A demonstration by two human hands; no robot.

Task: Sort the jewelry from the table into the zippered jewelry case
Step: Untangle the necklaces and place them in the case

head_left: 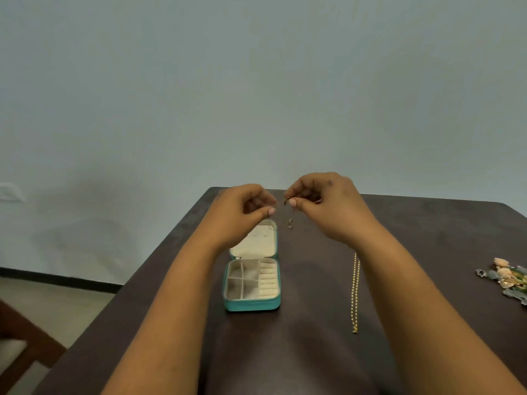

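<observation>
Both forearms reached over the dark table [313, 323] from the near edge. Right hand [322, 201] pinched the top of a thin chain [290, 215], raised above the table just right of the open teal jewelry case [252, 305]; left hand [242, 208] had its fingertips curled together at the same end, contact unclear. The chain looked light, limp and tangle-prone, best held near its clasp. A gold necklace [354, 292] lay right of the case; ornate pieces [507, 277] lay at far right.

Dark brown table [413, 223]; pale blue-grey wall [256, 81]; wooden chair [25, 346] lower left; black skirting [57, 276].
</observation>
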